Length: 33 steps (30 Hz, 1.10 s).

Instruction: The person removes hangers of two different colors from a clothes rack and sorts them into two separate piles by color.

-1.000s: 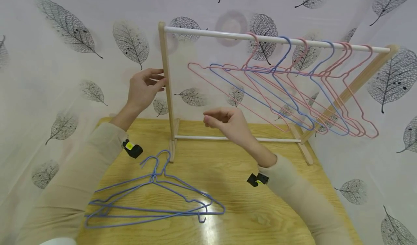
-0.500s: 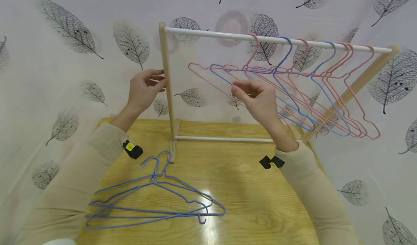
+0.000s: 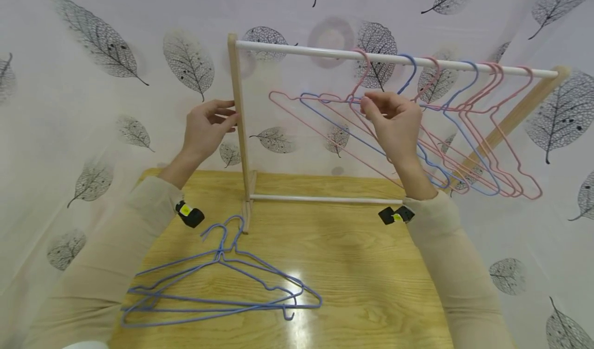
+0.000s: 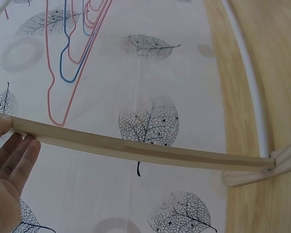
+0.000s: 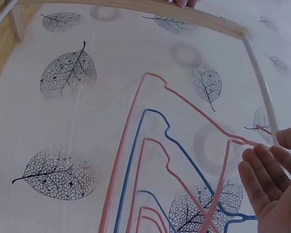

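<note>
A small clothes rack has a white top bar (image 3: 297,50) and wooden side posts. My left hand (image 3: 206,130) holds the left wooden post (image 4: 116,144) between thumb and fingers. Several pink and blue hangers hang from the right part of the bar. My right hand (image 3: 396,125) is raised beside the leftmost pink hanger (image 3: 311,127), fingers loosely bent. In the right wrist view its fingertips (image 5: 250,155) are close to that hanger's neck; whether they touch it I cannot tell. Part of a blue hanger (image 3: 345,127) is hidden behind this hand.
Several blue hangers (image 3: 260,303) lie overlapping on the wooden table (image 3: 362,277) at the front left. The rack's lower white rod (image 3: 320,199) runs low across the back of the table. Leaf-patterned cloth (image 3: 139,173) covers the wall behind and beside it.
My right hand has moved up and to the right, from below the leftmost hanger to beside its neck. The left hand stays at the post, and the hangers have kept their places.
</note>
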Motion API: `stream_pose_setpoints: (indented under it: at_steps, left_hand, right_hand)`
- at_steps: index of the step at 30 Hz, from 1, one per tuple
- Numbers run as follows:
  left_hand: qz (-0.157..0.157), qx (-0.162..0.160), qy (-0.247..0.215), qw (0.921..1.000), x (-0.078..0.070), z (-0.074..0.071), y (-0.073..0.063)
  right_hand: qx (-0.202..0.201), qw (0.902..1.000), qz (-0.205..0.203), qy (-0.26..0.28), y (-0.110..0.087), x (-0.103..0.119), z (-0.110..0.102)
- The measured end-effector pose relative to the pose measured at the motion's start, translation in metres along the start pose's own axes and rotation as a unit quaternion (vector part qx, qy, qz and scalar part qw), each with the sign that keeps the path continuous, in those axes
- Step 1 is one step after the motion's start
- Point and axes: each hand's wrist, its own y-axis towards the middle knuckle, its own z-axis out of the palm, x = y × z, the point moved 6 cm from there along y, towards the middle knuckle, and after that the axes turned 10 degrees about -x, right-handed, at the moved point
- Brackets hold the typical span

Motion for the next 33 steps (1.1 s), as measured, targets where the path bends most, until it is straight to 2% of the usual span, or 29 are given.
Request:
stream_pose_setpoints:
  at_steps: [5, 8, 15, 24, 26, 33]
  left_hand:
    - [-0.003, -0.001, -0.003, 1.0000, 0.001, 0.001, 0.000]
    - [-0.003, 0.000, -0.004, 1.0000, 0.001, 0.001, 0.000]
    - [-0.001, -0.001, -0.004, 1.0000, 0.001, 0.000, 0.000]
    - [-0.003, -0.001, -0.004, 1.0000, 0.000, -0.001, 0.000]
    - [-0.002, -0.001, -0.002, 1.0000, -0.001, -0.001, 0.000]
    - [0.001, 0.001, -0.003, 1.0000, -0.001, 0.001, 0.000]
  right_hand:
    - [0.000, 0.9994, 0.021, -0.029, 0.005, -0.013, 0.001]
    - [0.005, 0.9987, 0.044, -0.027, 0.006, -0.022, 0.005]
    - [0.044, 0.9950, 0.088, 0.018, 0.007, -0.034, 0.019]
    - [0.062, 0.9839, 0.151, 0.072, 0.011, -0.040, 0.032]
    - [0.062, 0.9819, 0.158, 0.083, 0.011, -0.040, 0.035]
    - [0.046, 0.9844, 0.140, 0.097, 0.012, -0.039, 0.034]
